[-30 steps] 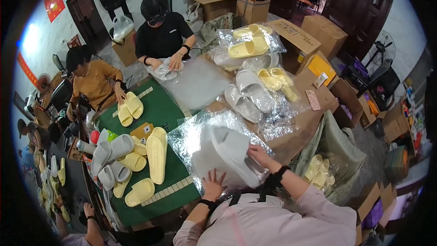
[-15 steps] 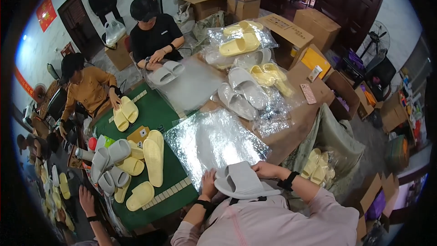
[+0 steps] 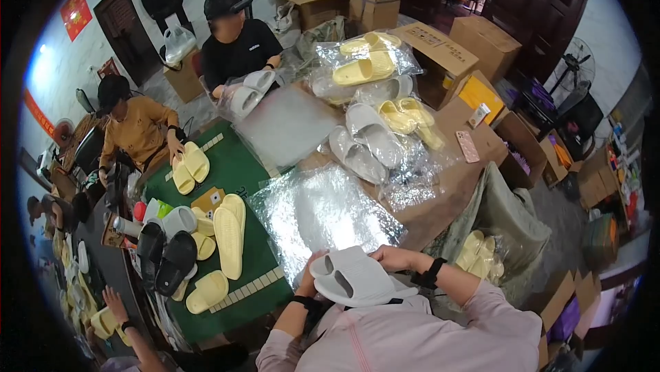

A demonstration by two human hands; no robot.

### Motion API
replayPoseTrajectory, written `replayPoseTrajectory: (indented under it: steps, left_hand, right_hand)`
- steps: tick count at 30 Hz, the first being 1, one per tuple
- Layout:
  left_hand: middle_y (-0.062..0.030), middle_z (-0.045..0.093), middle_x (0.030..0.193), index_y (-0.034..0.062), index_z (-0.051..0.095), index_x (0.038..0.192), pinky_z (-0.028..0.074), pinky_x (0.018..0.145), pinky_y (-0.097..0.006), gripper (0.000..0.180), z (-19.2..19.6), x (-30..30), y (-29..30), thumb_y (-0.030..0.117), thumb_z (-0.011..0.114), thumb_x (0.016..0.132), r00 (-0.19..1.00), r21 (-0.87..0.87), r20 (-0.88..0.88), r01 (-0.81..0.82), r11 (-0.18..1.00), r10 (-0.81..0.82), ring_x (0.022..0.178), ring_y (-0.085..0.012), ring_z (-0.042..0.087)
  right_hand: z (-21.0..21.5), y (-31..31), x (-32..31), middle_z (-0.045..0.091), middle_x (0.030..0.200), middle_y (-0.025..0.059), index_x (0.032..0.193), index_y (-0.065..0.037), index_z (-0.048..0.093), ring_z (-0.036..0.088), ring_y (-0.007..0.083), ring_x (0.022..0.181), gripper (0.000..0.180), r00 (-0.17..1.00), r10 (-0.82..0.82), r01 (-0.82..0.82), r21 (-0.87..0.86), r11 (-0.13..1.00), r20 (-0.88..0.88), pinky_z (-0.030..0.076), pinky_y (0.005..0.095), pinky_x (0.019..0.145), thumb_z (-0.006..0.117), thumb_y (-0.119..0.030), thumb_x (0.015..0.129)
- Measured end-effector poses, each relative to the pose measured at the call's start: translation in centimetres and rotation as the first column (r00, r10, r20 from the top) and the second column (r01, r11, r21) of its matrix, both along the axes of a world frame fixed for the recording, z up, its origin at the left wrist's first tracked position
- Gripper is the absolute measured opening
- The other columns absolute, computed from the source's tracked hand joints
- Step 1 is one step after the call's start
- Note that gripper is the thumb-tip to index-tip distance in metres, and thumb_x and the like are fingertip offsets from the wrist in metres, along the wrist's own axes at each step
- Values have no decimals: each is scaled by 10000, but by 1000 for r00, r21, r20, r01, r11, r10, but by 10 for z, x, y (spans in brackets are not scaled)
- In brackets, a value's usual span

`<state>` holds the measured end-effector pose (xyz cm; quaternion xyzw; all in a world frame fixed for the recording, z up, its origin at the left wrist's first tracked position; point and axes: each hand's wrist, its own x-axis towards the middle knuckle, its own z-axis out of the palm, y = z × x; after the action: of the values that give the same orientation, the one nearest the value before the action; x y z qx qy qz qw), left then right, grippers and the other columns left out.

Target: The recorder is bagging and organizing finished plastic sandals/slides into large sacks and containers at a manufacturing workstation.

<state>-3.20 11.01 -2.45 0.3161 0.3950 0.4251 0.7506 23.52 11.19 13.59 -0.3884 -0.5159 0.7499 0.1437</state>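
White slippers are gripped by both hands (left, right) beside clear bags.

Pair of pale grey slides stacked together (soles flat, straps up), held close over the crinkly clear bag.

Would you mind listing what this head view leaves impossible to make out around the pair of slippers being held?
- Left hand: mostly hidden behind the white slippers, so its grip is unclear.
- Right hand: fingers tucked behind the slippers; only the back shows.
- Slipper soles: turned away from the camera.
- Stack of clear bags: glare hides how many there are.
- Far boxes: bent and small near the rim.
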Motion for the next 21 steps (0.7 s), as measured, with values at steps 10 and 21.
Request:
replayPoseTrajectory:
  steps: [10, 21]
  left_hand:
    - [-97, 533, 1209, 2, 456, 1275, 389, 941, -273, 419, -15, -10, 24, 253, 474, 940, 958, 41, -288, 21, 999, -8, 1088, -178, 506]
    - [-272, 509, 1203, 75, 358, 1359, 394, 942, -375, 408, 81, 20, 38, 178, 339, 965, 663, 406, -738, 283, 869, 128, 1120, -369, 502]
  right_hand:
    - [-7, 13, 5, 638, 896, -31, 1057, -10, 643, 532, 60, 752, 228, 984, 136, -136, 6, 991, -118, 452, 231, 696, 536, -123, 890]
    - [-60, 26, 26, 492, 715, 152, 762, 8, 592, 518, 308, 703, 179, 898, -305, 29, 651, 759, 316, 407, 384, 609, 546, -164, 781]
